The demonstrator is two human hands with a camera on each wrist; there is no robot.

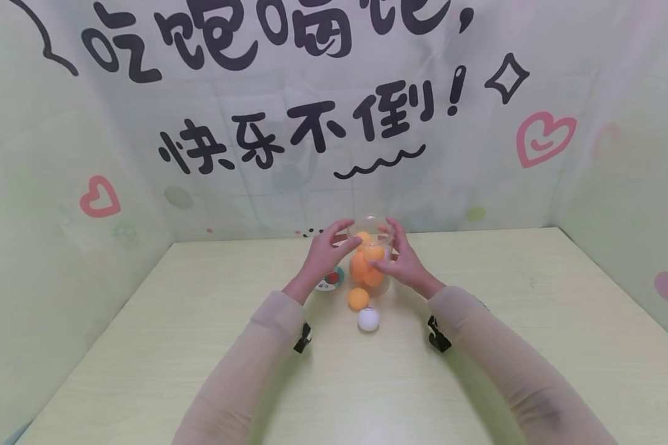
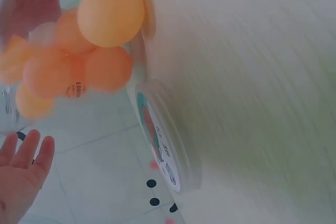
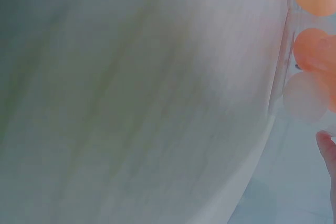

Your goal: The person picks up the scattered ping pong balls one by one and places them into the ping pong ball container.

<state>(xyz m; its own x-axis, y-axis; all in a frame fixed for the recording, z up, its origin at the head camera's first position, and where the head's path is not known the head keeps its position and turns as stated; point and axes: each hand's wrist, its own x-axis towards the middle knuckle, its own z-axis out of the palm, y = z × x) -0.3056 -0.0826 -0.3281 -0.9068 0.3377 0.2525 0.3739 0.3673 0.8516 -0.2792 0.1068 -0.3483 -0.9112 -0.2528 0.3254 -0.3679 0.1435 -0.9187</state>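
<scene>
A clear jar (image 1: 388,285) of orange balls (image 1: 373,277) stands on the table. Its open rim faces up, with one ball near the top. My left hand (image 1: 326,250) is at the jar's left side, thumb by the front rim; the left wrist view shows its fingers fairly straight. My right hand (image 1: 405,259) grips the jar from the right, thumb in front and fingers behind. Some finger contacts are hidden. A whitish ball (image 3: 306,97) shows low in the jar. In front lie a loose orange ball (image 1: 359,299) and a white ball (image 1: 368,319).
A round lid (image 2: 160,142) with a teal and red picture lies left of the jar, partly behind my left wrist in the head view. The printed back wall (image 1: 289,204) rises close behind the jar. Side walls flank the pale table (image 1: 161,321).
</scene>
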